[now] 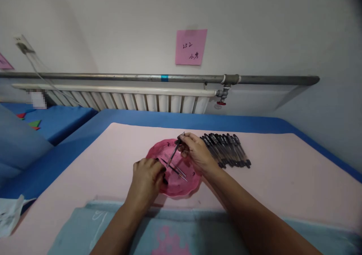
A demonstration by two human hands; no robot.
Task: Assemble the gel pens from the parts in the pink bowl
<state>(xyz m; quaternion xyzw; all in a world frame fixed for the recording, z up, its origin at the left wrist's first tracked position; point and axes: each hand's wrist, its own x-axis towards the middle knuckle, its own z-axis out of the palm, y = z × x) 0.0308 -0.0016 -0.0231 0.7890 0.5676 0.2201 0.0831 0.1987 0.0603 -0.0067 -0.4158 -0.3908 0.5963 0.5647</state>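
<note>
My right hand (pixel 195 151) pinches a slim pen (pixel 173 154) with a dark upper part, slanting down over a pink scalloped dish (pixel 181 195). The pen's lower end comes close to the fingers of my left hand (pixel 147 177). My left hand is curled over the dish's left side, its fingertips closed near dark bits; what they hold is hidden. Thin pen refills (pixel 178 172) and a few small black pieces lie in the dish. Just right of my right hand, several black-capped clear pens (pixel 226 149) lie side by side in a row.
A pale pink sheet (pixel 268 183) covers the blue-edged table. Light blue cloth (pixel 118 225) lies along the near edge. Behind stand a white radiator (pixel 152 101) and a metal pipe (pixel 113 76). A white paper or bag (pixel 9 213) is at the left.
</note>
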